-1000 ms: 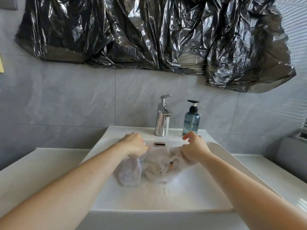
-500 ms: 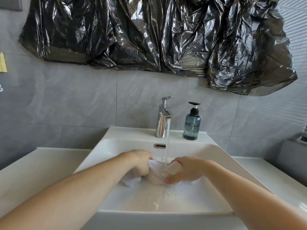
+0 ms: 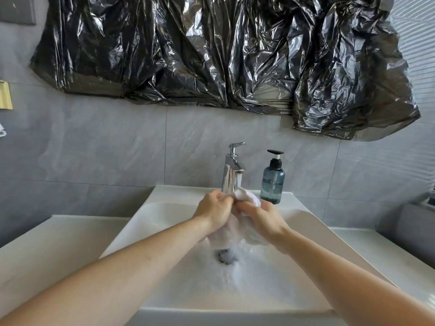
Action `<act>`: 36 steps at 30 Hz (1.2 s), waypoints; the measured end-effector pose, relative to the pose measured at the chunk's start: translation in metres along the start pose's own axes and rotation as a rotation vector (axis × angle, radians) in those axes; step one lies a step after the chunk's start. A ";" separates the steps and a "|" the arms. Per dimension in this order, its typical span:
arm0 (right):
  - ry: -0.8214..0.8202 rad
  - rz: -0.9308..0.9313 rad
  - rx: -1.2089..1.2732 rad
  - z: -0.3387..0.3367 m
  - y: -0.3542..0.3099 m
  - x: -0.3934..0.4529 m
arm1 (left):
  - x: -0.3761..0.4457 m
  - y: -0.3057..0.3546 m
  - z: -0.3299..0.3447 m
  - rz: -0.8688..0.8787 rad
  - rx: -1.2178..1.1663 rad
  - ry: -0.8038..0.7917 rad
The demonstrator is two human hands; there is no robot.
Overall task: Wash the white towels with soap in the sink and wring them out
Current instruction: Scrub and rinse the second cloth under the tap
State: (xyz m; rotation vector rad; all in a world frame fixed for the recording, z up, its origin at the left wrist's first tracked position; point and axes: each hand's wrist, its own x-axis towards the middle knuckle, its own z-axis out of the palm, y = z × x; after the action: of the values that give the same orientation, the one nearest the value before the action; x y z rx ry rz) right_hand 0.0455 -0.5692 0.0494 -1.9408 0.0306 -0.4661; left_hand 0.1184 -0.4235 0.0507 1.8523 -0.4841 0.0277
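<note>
A wet white towel [image 3: 235, 228] is bunched between my two hands above the white sink [image 3: 146, 227]. My left hand [image 3: 213, 211] grips its left side with curled fingers. My right hand [image 3: 262, 220] grips its right side, and a fold of cloth sticks up above the knuckles in front of the chrome faucet [image 3: 231, 171]. The towel's lower part hangs down over the drain [image 3: 225, 256]. Foamy water lies on the basin floor. A blue soap bottle [image 3: 273, 181] with a black pump stands to the right of the faucet.
White counter [image 3: 47, 250] runs out on both sides of the sink. A crumpled black plastic sheet [image 3: 223, 55] hangs on the grey tiled wall above. A grey object [image 3: 416, 228] sits at the far right edge.
Both hands have risen from low in the basin, lifting the towel up near the faucet spout. The hands came closer together, and the drain now shows below them.
</note>
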 end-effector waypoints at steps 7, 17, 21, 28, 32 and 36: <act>0.069 -0.244 0.020 0.018 -0.003 0.002 | 0.015 -0.007 -0.005 -0.036 -0.218 -0.134; 0.072 -0.206 0.052 0.024 -0.003 0.002 | 0.015 -0.005 -0.002 -0.024 -0.264 -0.198; 0.109 0.031 0.053 0.021 -0.004 0.004 | 0.006 0.002 0.003 -0.006 -0.338 -0.151; 0.095 -0.127 -0.021 0.021 -0.006 0.002 | 0.005 0.003 -0.003 0.105 -0.191 -0.167; 0.103 0.001 -0.147 0.011 0.006 0.007 | 0.005 0.000 0.000 0.124 -0.061 -0.204; 0.148 0.152 -0.443 -0.003 0.003 0.005 | 0.002 -0.002 -0.010 0.263 0.399 -0.109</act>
State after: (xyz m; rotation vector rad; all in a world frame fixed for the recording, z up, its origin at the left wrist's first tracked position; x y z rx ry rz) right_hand 0.0497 -0.5739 0.0496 -2.3096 0.4046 -0.5326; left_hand 0.1225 -0.4148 0.0529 2.1726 -0.8446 0.2151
